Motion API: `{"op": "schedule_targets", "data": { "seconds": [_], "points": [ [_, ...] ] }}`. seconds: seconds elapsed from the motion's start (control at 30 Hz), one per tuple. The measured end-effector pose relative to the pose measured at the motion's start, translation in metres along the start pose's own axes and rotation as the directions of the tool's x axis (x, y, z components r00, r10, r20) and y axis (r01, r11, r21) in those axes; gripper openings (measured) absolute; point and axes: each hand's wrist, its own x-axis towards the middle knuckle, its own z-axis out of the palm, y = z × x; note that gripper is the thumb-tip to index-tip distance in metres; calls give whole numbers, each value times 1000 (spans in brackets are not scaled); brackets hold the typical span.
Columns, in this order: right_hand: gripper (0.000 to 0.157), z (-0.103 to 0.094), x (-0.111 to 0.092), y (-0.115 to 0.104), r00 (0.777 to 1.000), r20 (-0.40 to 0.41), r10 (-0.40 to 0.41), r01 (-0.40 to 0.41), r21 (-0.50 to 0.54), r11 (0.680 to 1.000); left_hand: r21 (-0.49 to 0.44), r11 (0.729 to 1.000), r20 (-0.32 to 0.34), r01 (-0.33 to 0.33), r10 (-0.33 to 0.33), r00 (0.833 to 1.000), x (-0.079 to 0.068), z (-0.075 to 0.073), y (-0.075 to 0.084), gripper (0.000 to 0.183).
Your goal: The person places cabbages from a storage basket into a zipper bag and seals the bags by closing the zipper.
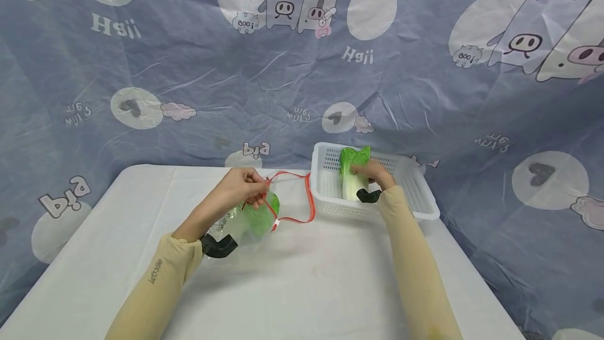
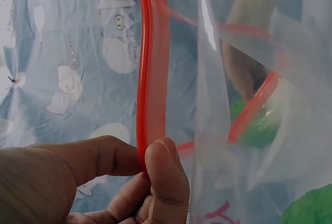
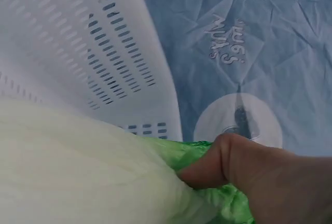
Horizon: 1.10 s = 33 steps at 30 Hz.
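Note:
A clear zip bag (image 1: 310,204) with a red zip edge is held up over the table, its mouth spread towards the basket. My left hand (image 1: 239,188) pinches the red zip strip (image 2: 147,89) between thumb and fingers. Something green and rounded (image 1: 260,218) shows through the plastic; its kind cannot be made out. To the right, my right hand (image 1: 376,173) grips a Chinese cabbage (image 1: 350,185), pale below with green leaf tips. In the right wrist view the thumb presses on the cabbage (image 3: 88,167) near its leaves; the other fingers are hidden.
The cabbage is within a white perforated plastic basket (image 1: 427,201) at the table's back right. A white cloth covers the table (image 1: 302,287). Behind it hangs a blue-grey printed curtain (image 1: 198,56), close to the back edge.

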Motion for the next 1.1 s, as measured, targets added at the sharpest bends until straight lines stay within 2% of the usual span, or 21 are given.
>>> {"op": "schedule_targets", "data": {
  "seconds": [0.1,0.17,0.2,0.27,0.33,0.43,0.5,0.57,0.6,0.67,0.73,0.83,0.9,1.0,1.1],
  "points": [
    [33,-2,-7,-8,989,-133,-59,64,36,997,-2,1000,-11,-15,15,1000,-1,-2,1,15],
    [31,-1,-14,-14,965,-250,-72,92,70,993,-4,1000,-17,-23,23,1000,-2,-2,1,17],
    [32,0,-18,-18,946,-312,-83,111,73,991,-3,1000,-21,-28,28,999,-2,-3,1,17],
    [38,3,-26,-24,890,-447,-87,140,88,986,-8,999,-30,-36,36,999,-3,-3,1,19],
    [49,8,-36,-32,832,-547,-88,186,127,974,-14,999,-36,-46,45,998,-4,-4,1,20],
    [60,17,-55,-47,742,-664,-94,293,195,936,-16,998,-48,-54,54,997,-5,-5,2,21],
    [58,23,-70,-58,697,-706,-123,397,237,887,-19,998,-54,-57,56,997,-6,-6,2,23],
    [55,30,-86,-68,654,-739,-164,503,263,823,-23,998,-63,-58,56,996,-6,-6,3,24],
    [53,35,-93,-73,644,-742,-187,546,275,791,-25,998,-67,-60,58,996,-6,-7,3,25],
    [51,44,-108,-81,633,-736,-239,622,301,723,-32,998,-73,-61,58,996,-6,-7,3,25],
    [51,54,-120,-88,636,-721,-276,663,328,673,-37,997,-77,-67,64,995,-5,-8,3,23],
    [51,67,-138,-97,651,-687,-324,698,374,610,-48,996,-83,-72,68,994,-6,-8,4,20],
    [49,74,-148,-103,661,-665,-349,706,394,588,-51,996,-85,-79,74,994,-6,-9,5,21],
    [46,85,-160,-110,685,-619,-384,698,407,590,-47,996,-97,-73,68,993,-6,-9,6,21],
    [43,95,-168,-113,738,-540,-405,654,423,627,-41,997,-119,-62,56,991,-8,-9,8,22]
  ]
}}
